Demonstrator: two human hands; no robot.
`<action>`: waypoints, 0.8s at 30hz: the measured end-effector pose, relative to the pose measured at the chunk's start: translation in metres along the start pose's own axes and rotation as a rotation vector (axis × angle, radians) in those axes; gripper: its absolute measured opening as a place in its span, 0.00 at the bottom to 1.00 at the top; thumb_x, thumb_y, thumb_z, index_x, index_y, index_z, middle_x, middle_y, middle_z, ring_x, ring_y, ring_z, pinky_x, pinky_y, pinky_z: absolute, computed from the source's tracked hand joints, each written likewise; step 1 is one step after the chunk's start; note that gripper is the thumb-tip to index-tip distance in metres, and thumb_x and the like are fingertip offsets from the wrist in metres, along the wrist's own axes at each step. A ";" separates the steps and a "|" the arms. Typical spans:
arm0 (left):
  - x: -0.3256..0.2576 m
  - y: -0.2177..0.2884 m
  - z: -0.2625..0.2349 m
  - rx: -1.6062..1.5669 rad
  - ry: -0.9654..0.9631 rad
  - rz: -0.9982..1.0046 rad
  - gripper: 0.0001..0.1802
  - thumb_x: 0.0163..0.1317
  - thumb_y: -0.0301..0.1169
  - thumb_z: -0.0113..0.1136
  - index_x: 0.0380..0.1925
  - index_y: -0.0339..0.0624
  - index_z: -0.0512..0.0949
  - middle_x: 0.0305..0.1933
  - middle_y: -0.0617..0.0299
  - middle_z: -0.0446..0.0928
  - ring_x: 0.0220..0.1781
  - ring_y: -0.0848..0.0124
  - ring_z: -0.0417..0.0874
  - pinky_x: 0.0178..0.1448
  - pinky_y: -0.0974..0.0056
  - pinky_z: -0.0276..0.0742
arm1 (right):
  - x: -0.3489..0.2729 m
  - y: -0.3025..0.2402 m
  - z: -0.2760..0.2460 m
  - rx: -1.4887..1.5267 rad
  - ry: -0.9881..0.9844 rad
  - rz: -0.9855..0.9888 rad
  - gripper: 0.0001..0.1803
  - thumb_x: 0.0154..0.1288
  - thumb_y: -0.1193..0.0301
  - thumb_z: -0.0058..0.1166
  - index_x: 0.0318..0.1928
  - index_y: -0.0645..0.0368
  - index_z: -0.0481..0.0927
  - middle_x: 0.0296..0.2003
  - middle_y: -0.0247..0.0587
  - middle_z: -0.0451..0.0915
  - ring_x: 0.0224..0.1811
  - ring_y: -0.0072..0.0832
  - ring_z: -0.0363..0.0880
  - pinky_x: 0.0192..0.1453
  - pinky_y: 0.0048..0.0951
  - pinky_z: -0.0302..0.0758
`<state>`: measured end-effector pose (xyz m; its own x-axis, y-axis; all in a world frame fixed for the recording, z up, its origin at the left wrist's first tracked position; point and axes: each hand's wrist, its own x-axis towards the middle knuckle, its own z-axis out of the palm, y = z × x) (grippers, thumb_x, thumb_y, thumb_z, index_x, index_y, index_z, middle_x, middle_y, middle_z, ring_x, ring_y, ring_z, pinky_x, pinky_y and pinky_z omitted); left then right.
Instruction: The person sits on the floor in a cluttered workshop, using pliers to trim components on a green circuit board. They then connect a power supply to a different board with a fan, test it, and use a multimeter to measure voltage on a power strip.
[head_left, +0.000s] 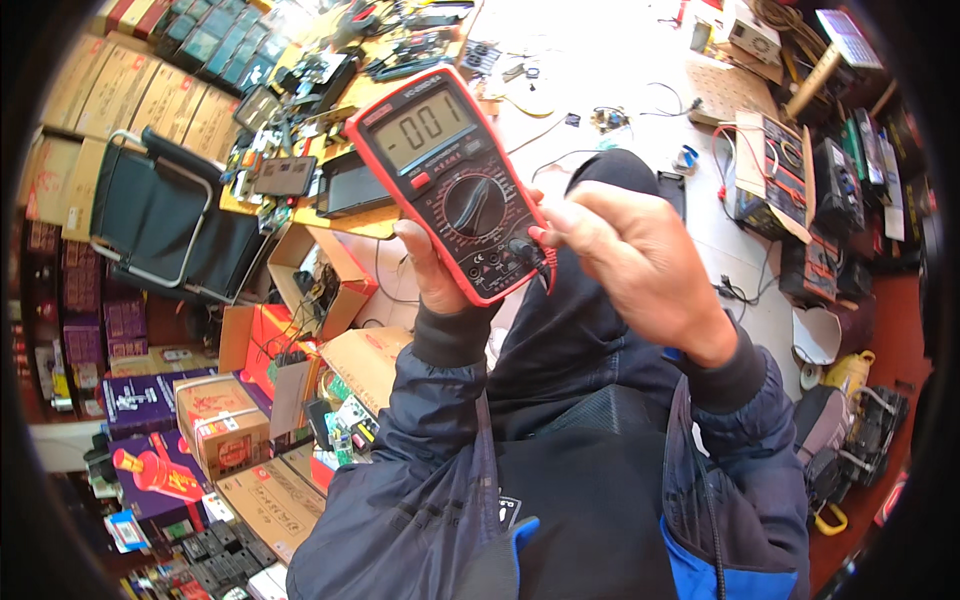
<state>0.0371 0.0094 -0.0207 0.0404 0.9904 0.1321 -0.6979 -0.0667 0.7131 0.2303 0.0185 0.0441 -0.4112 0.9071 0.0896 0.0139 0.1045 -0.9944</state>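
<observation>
A red and black digital multimeter (pixel 445 175) with a grey display and a round dial is held up in front of me, tilted to the left. My left hand (pixel 432 272) grips its lower edge from behind, thumb on the left rim. My right hand (pixel 640 262) is at the meter's lower right corner, its fingertips pinching a red and a black probe plug (pixel 541 262) at the sockets. Both arms wear a dark blue jacket.
Open cardboard boxes (pixel 320 285) with parts stand at the left, above several printed cartons (pixel 220 425). A black folding chair (pixel 165 215) is farther left. A yellow bench (pixel 300 110) holds screens and tools. Electronic devices (pixel 790 185) and cables lie on the white floor at the right.
</observation>
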 end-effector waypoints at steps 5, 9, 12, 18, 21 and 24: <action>-0.001 0.004 -0.008 -0.090 0.035 0.005 0.66 0.54 0.84 0.47 0.73 0.33 0.62 0.55 0.36 0.81 0.49 0.47 0.88 0.52 0.48 0.89 | -0.004 0.016 -0.004 0.031 0.049 0.104 0.13 0.79 0.65 0.56 0.38 0.62 0.78 0.24 0.20 0.69 0.26 0.10 0.61 0.29 0.18 0.59; 0.000 0.004 -0.013 -0.016 0.036 0.006 0.65 0.53 0.83 0.49 0.70 0.33 0.65 0.55 0.37 0.80 0.51 0.48 0.87 0.54 0.48 0.88 | -0.003 0.018 0.007 0.005 0.061 0.034 0.12 0.78 0.65 0.57 0.40 0.62 0.77 0.27 0.21 0.71 0.29 0.10 0.64 0.32 0.16 0.61; 0.001 0.004 -0.016 0.038 -0.030 -0.010 0.62 0.55 0.81 0.53 0.68 0.33 0.67 0.60 0.40 0.78 0.58 0.51 0.84 0.62 0.49 0.84 | 0.002 0.007 0.015 -0.110 0.065 -0.017 0.15 0.77 0.64 0.59 0.35 0.63 0.78 0.23 0.27 0.74 0.26 0.13 0.66 0.30 0.21 0.64; -0.010 -0.008 -0.014 0.213 -0.048 0.031 0.56 0.60 0.72 0.61 0.71 0.35 0.64 0.64 0.49 0.76 0.64 0.57 0.80 0.68 0.52 0.79 | 0.025 0.002 0.022 -0.469 -0.064 -0.178 0.19 0.72 0.61 0.62 0.31 0.66 0.78 0.19 0.43 0.72 0.23 0.33 0.73 0.30 0.37 0.70; -0.012 -0.009 -0.021 0.186 -0.055 0.017 0.54 0.61 0.69 0.62 0.71 0.34 0.65 0.64 0.48 0.76 0.64 0.57 0.80 0.68 0.53 0.79 | 0.032 0.010 0.023 -0.228 -0.110 -0.045 0.20 0.73 0.62 0.62 0.30 0.67 0.78 0.18 0.39 0.69 0.22 0.22 0.69 0.28 0.32 0.68; -0.012 -0.010 -0.027 0.276 -0.009 0.060 0.53 0.62 0.69 0.61 0.68 0.30 0.66 0.61 0.47 0.78 0.60 0.58 0.83 0.65 0.54 0.82 | 0.032 0.018 0.023 -0.184 -0.109 -0.012 0.20 0.73 0.62 0.61 0.29 0.67 0.78 0.18 0.36 0.70 0.23 0.19 0.69 0.28 0.29 0.69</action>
<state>0.0242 0.0010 -0.0480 0.0121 0.9827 0.1850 -0.4785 -0.1568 0.8640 0.1962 0.0404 0.0281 -0.5080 0.8572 0.0847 0.1703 0.1963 -0.9656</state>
